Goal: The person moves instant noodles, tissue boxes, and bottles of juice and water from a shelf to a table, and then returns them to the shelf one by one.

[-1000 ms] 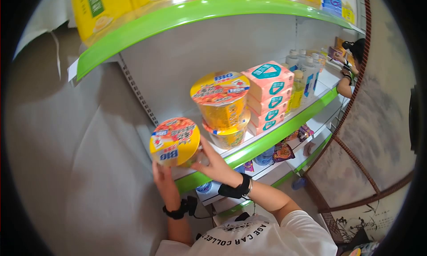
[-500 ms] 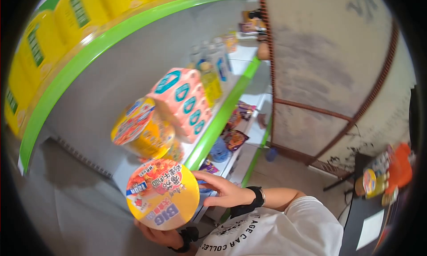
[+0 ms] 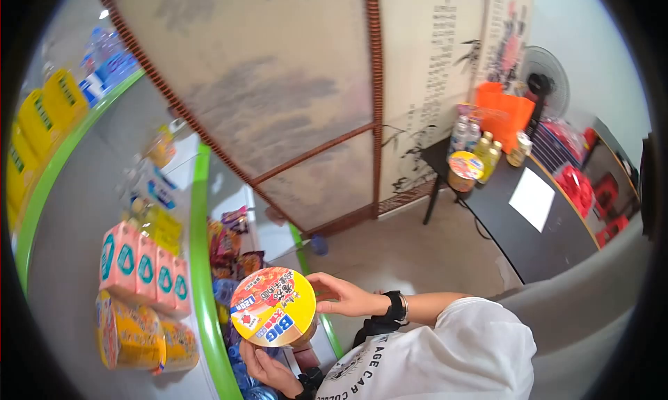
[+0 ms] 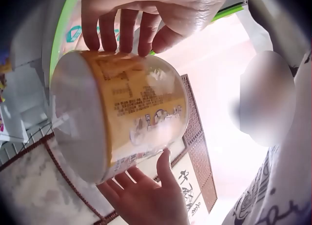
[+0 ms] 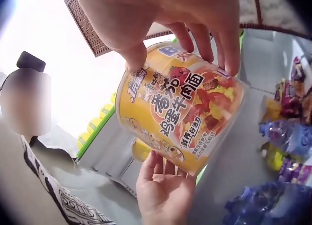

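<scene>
**Head camera showing a noodle tub [image 3: 273,306] being held in mid-air by two hands**

Both hands are grasping the tub: the left hand [image 3: 268,369] is holding it on one side, the right hand [image 3: 348,296] on the opposite side, fingers and thumbs pressing its wall. The tub is hanging in front of the green-edged shelf [image 3: 200,261], its lid facing the head camera, and the dark table [image 3: 550,243] is lying well apart.

The step in hand seems to be supporting the tub away from any surface. Whatever direction it takes, the next move is probably calling for an even two-sided grip and a clear path past the shelf edge.

The lid is reading "BIG", with "120" and a smaller mark beside it. The right wrist view is giving the side clearly: 番茄鸡蛋牛肉面, tomato, egg and beef noodles, with what looks like 鲜养好活力 in smaller print. The left wrist view is showing finer text too blurred to read.

Matching yellow tubs [image 3: 129,334] are sitting on the shelf beside pink packs [image 3: 125,264] bearing teal logos. On the table, another tub [image 3: 465,172] is standing near bottles [image 3: 490,160] whose labels are too small to read. The white shirt [image 3: 445,351] is showing "AGE CAR".
</scene>
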{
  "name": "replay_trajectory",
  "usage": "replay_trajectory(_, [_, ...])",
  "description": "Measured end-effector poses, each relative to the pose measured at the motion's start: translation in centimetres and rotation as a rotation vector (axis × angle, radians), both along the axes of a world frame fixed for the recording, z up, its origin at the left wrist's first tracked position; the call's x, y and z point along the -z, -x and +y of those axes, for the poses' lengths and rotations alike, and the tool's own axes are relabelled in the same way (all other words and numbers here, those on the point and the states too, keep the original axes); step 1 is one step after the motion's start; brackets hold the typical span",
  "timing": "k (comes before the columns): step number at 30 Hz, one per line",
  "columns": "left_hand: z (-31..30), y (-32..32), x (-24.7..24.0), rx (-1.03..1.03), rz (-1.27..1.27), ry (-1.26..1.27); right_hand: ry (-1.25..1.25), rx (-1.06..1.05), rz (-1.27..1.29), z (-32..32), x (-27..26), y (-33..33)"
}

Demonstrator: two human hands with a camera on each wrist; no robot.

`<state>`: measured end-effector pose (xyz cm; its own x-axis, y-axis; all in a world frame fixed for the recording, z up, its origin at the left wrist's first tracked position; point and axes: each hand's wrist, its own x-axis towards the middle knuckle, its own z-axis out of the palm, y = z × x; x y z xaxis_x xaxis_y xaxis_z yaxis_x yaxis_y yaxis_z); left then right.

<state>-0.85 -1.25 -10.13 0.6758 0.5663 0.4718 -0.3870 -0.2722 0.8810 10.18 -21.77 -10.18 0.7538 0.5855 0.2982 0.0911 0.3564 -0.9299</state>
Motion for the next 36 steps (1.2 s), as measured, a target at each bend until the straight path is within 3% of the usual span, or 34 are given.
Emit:
replay_trajectory(5, [-3.3, -2.3, 0.5, 0.174, 0.063, 0.088, 0.036, 0.166, 0.029, -5.0, 0.5, 0.9])
replay_trajectory(8, [-4.7, -3.7, 1.1, 0.231, 0.168, -0.097, 0.048, 0.243, 0.026, -7.2, 0.7, 0.9])
replay_trajectory(17, [-13.6, -9.2, 0.4, 0.374, 0.166, -0.086, 0.069, 0.364, 0.108, -15.7, 1.5, -1.1])
replay_trajectory(23, [-19.9, -14.5, 2.8, 0.633, 0.285, -0.244, 0.088, 0.438, 0.196, -23.7, 2.8, -3.3])
replay_trajectory(24, [-21.7, -15.1, 2.7, 0.707, 0.285, -0.101, 0.115, 0.462, 0.212, -25.0, 2.9, -3.6])
replay_trajectory(28, [-27.0, -18.0, 4.1, 0.790, 0.365, -0.013, 0.178, 0.545, 0.248, -29.8, 3.9, -4.8])
replay_trajectory(36, [-37.2, -22.8, 4.0, 1.032, 0.453, -0.027, 0.123, 0.741, 0.350, -37.6, 4.7, -5.3])
